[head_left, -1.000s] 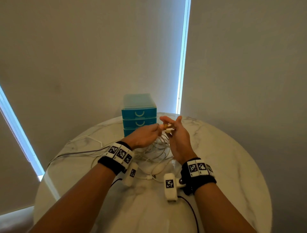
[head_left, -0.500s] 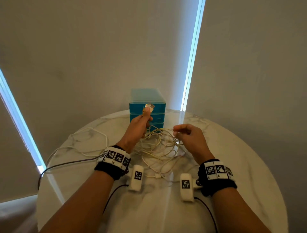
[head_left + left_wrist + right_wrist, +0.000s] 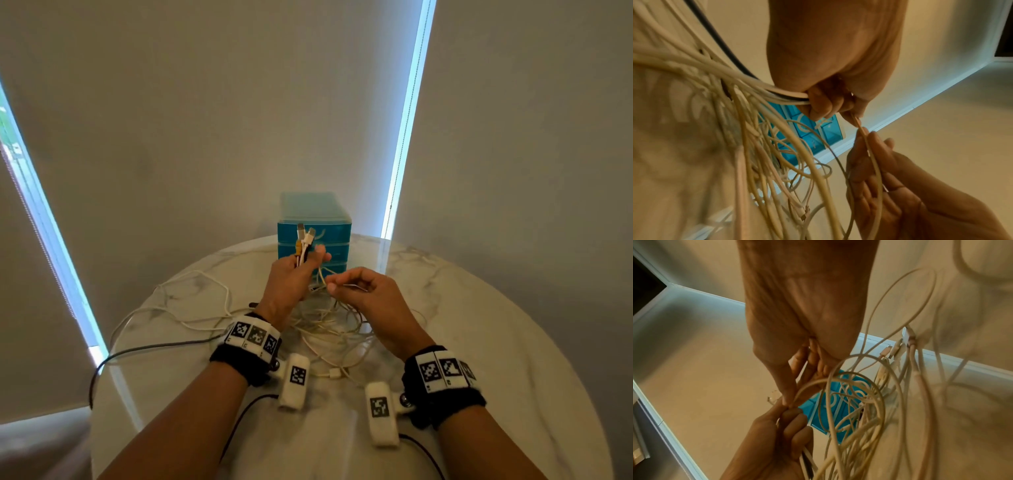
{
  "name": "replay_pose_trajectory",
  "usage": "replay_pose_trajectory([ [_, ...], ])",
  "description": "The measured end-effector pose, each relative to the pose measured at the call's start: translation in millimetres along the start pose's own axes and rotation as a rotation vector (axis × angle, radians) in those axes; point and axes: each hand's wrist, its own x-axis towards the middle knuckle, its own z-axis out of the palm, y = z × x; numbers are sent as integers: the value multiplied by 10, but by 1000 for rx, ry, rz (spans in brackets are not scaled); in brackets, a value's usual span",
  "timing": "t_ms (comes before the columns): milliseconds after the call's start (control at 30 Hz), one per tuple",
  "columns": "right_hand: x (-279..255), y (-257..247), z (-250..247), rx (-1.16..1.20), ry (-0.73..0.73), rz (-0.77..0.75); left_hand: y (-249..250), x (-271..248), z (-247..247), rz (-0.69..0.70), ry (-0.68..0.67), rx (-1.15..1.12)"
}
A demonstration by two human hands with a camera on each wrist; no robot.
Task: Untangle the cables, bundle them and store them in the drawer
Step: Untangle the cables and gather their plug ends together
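While left hand [image 3: 291, 277] grips cables [image 3: 329, 329] | right hand [image 3: 370, 298] pinches one | tangle blurred

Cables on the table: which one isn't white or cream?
The dark grey cable. It runs from the tangle toward the table's left edge and hangs over it; the others are pale.

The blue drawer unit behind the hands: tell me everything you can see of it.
The drawer unit is a small teal plastic chest with a paler, translucent-looking top. It stands upright at the far edge of the round marble table, close to the wall. Its stacked drawers have curved white handles, and those that show are shut. The left hand, holding cable plugs, partly hides its front. Nothing visibly touches it but the table.
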Motion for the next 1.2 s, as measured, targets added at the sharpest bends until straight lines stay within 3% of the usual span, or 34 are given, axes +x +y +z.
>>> replay_pose_trajectory([
  [100,43,12,-27,116,63,87,45,-4,8,10,-40,-23],
  [267,107,3,-101,279,174,170,86,-70,59,-66,-356,67],
  [400,107,59,-156,211,254,39,51,-92,96,-59,-447,228],
  [567,65,46,-163,157,263,-33,130,-171,106,9,-392,205],
  [667,42,37,-174,97,252,-50,113,-138,90,-18,-304,144],
  [800,28,17,-110,56,105,-15,93,-108,66,-5,-177,33],
  [1067,-20,-65,47,-92,-62,77,179,-179,74,103,-160,33],
  [1200,-97,-239,-25,-204,-246,171,197,-76,9,95,85,-120],
])
